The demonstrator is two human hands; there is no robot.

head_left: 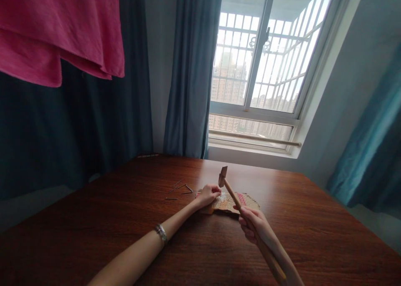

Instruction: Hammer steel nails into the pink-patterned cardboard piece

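My right hand point(253, 223) is wrapped round the wooden handle of a small hammer point(230, 190), whose head is raised just above my left hand. My left hand point(208, 193) rests on the left end of a flat piece of cardboard point(230, 203) with a pinkish pattern, its fingers pinched together on something too small to make out. A bracelet point(161, 232) is on my left wrist. The cardboard lies on a dark wooden table point(94, 227).
Several loose nails point(181, 190) lie on the table left of the cardboard. Beyond the table are a barred window point(263, 68), blue-grey curtains point(191, 77), and a pink cloth point(59, 31) hanging at upper left.
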